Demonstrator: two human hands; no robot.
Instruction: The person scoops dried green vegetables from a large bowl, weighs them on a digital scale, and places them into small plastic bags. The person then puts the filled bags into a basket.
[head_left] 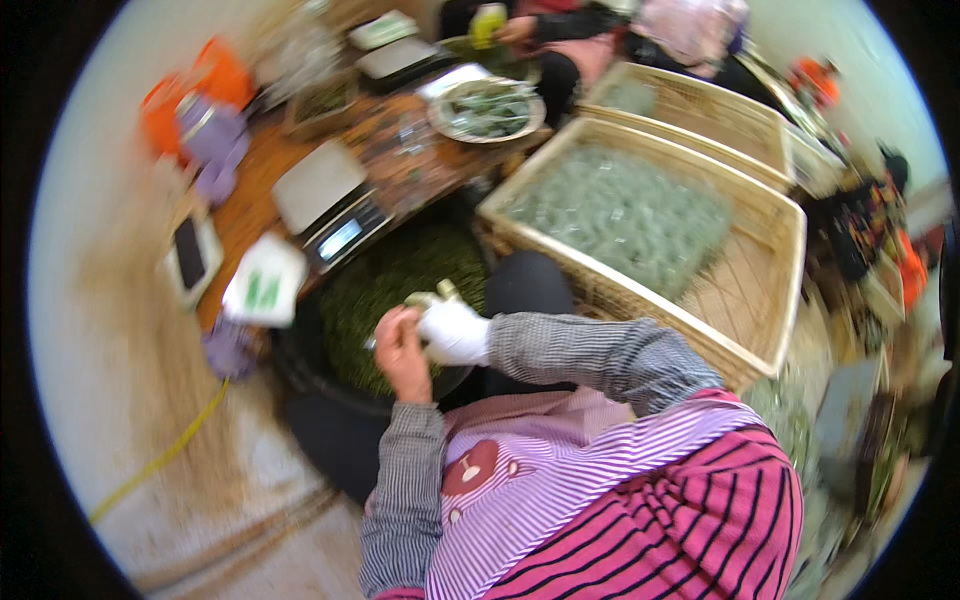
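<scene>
My bare left hand (402,355) and my white-gloved right hand (452,330) meet over a black tub (290,350) of loose, dark green leaf-like material (400,270). The left fingers are pinched together, with a small shiny bit beside them. Closed too are the right fingers, against the left ones, and a pale yellowish tip shows at the glove's upper edge. Blur hides what lies between the hands. Beyond the tub's far left rim, a digital scale (320,190) with a lit display rests on the wooden table (250,205).
To the right stands a big cream plastic crate (745,290) holding many small clear packets (620,215); another crate (720,115) is behind. A plate (487,110) of packets, a second scale (400,58), a green-marked white pack (265,280) and a phone (188,255) lie leftward. Another person's hand (515,32) is across the table.
</scene>
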